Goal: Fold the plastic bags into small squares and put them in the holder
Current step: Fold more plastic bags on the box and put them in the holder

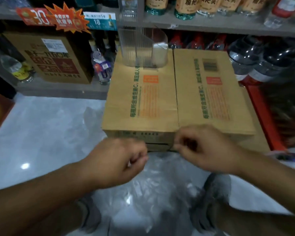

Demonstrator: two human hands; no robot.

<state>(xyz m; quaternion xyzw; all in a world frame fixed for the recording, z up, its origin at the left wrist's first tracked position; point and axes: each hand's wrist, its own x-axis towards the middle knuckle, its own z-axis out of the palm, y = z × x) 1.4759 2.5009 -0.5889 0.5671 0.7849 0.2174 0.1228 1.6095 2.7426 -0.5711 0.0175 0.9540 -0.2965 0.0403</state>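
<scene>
Over floor (41, 133), left hand (124, 157), right hand (203, 149), curled, pinching plastic bag (153, 193)

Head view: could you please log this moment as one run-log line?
plastic bag: unfolded | left hand: pinches it | right hand: pinches it | holder: on cardboard box, far end

cardboard boxes (143, 103) side by side | bottles (186, 7) on shelf (211, 28) | price tags (99, 21)

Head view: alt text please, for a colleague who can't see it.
The left hand and right hand pinch the top of a clear bag hanging in front of two cardboard boxes. A clear ribbed holder stands at the far end of the left box, by shelves of bottles.
</scene>
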